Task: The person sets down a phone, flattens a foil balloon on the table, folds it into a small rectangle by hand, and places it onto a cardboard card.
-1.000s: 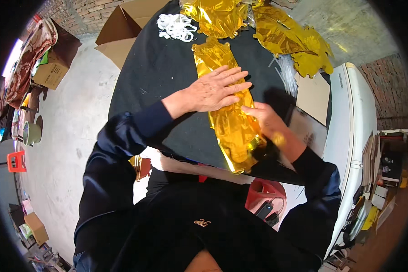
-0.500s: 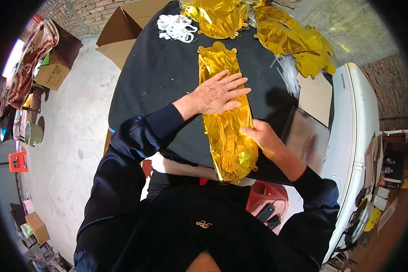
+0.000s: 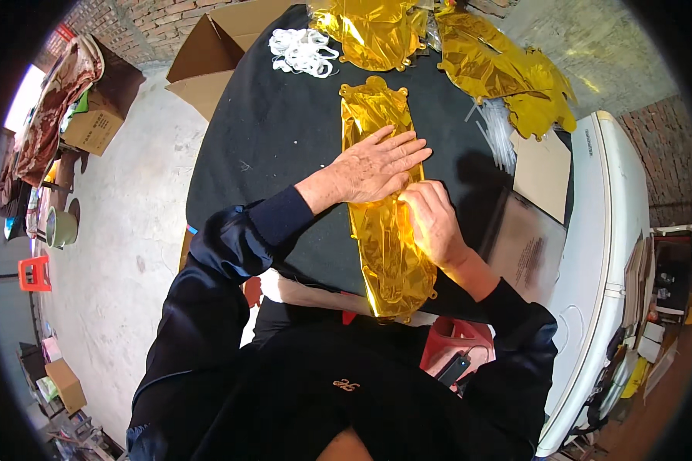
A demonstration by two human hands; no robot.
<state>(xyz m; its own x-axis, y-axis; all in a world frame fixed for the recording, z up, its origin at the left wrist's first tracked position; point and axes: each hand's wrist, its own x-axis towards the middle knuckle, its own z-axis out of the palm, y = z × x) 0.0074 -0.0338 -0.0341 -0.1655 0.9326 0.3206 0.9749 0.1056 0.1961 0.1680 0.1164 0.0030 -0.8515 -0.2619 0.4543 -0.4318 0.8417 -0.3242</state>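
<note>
Centre frame: gold foil piece (image 3: 380,257), likely light, slippery, best taken by its edges; pressed by outspread left hand (image 3: 370,169); touched by curled right hand (image 3: 434,223), pinch indeterminable.

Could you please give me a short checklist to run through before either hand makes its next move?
1. Left hand flat on the gold foil piece: ok.
2. Right hand pinching the foil: cannot tell; its fingers are curled at the right side, beside the left hand.
3. Foil wholly on the black-covered table: not ok; its lower end reaches past the near edge.
4. Foil surface smooth: not ok; creases show.
5. White cord bundle apart from this foil: ok.
6. Thin translucent sticks apart from this foil: ok.
</note>
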